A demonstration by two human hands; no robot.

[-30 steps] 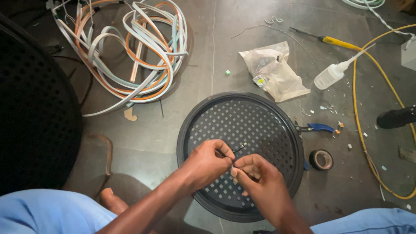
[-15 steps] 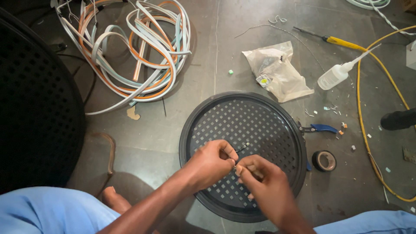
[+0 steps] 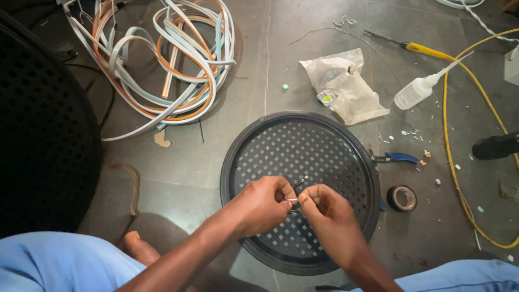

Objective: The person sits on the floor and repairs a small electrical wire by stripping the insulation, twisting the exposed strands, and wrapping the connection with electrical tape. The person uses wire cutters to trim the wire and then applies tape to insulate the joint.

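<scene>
Thin wire ends pinched between left hand and right hand, fingers of both clenched on them, above a round black perforated grille on the floor; twisting seems underway, needing steady fine grip

plastic bag | crumpled, clear-whitish, small yellow label inside | on floor beyond my round black grille, beside squeeze bottle

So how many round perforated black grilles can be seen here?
2. One grille lies on the floor at centre, under both hands; the left hand and right hand pinch a thin wire above it. A larger grille fills the left edge, partly cut off.
</scene>
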